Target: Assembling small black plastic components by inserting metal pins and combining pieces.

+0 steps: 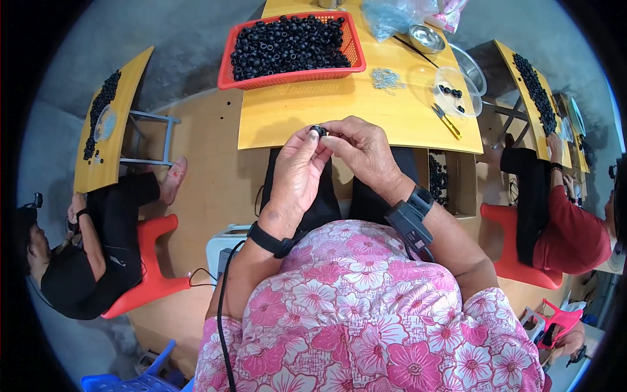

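Observation:
Just over the near edge of the yellow table, both my hands meet at a small round black part. My left hand pinches it between thumb and fingers. The fingertips of my right hand close on its other side; whether they hold some smaller piece there is hidden. Beyond my hands stands a red basket heaped with small black ring-shaped parts. To its right lies a little pile of thin metal pieces.
A clear plastic bowl with several black parts sits at the table's right, beside a yellow-handled cutter. Farther back are a steel bowl and plastic bags. A box of black parts stands below. Two people sit at side tables.

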### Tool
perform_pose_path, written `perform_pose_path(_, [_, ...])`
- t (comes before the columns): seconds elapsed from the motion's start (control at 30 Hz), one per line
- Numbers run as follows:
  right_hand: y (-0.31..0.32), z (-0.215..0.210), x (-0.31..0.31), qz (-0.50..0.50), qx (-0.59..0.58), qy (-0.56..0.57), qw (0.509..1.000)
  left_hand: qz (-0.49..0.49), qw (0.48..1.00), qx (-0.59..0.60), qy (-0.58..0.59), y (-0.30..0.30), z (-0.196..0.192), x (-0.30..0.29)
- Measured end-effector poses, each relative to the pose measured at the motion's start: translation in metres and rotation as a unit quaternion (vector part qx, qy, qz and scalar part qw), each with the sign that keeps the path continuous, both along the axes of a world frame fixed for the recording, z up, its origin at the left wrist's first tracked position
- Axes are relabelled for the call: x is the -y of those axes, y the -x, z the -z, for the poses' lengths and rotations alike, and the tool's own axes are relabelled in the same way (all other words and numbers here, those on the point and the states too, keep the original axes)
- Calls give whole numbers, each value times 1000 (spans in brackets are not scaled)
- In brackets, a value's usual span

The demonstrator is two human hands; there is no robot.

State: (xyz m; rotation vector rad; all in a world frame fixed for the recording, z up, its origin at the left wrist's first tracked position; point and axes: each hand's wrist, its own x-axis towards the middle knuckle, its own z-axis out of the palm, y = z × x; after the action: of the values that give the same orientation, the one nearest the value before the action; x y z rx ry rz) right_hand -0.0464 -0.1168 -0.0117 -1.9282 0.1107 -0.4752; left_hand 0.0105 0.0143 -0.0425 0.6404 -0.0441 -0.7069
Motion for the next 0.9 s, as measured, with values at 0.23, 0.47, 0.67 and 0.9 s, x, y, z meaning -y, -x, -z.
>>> perform_pose_path(0.23, [4, -16, -3, 7, 10, -1, 1000, 24, 998, 66, 3, 10, -21, -12])
perform_pose_path(0.47, [21, -51, -5, -122, -69, -200, 970, 65, 993, 101, 11, 21, -32, -35])
perform_pose_path(0.67, [38, -70, -6, -166, -69, -265, 947, 88, 990, 106, 42, 33, -50, -46])
perform_pose_path(0.9, [46, -71, -15, -196, -56, -382, 902, 96, 984, 144, 46, 42, -62, -55])
